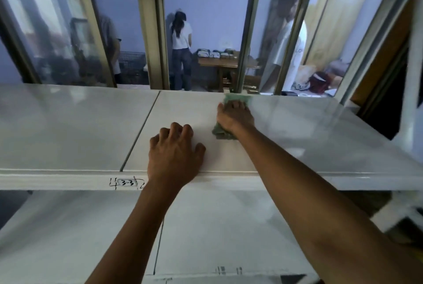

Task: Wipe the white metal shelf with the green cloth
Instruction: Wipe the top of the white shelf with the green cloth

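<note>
The white metal shelf (68,128) spans the view at chest height, with a seam running down its middle-left. A green cloth (238,98) lies on it near the back edge, right of centre. My right hand (234,117) lies on top of the cloth and presses it onto the shelf, so green shows only beyond my fingertips and under my wrist. My left hand (175,153) rests palm down on the shelf near its front edge, fingers slightly bent, holding nothing.
A lower white shelf (68,238) lies below the front lip, which carries a handwritten label (127,183). Behind the shelf stands a glass partition with metal posts (155,31); people and a wooden table (219,63) are beyond it. A white upright (375,38) rises at the right.
</note>
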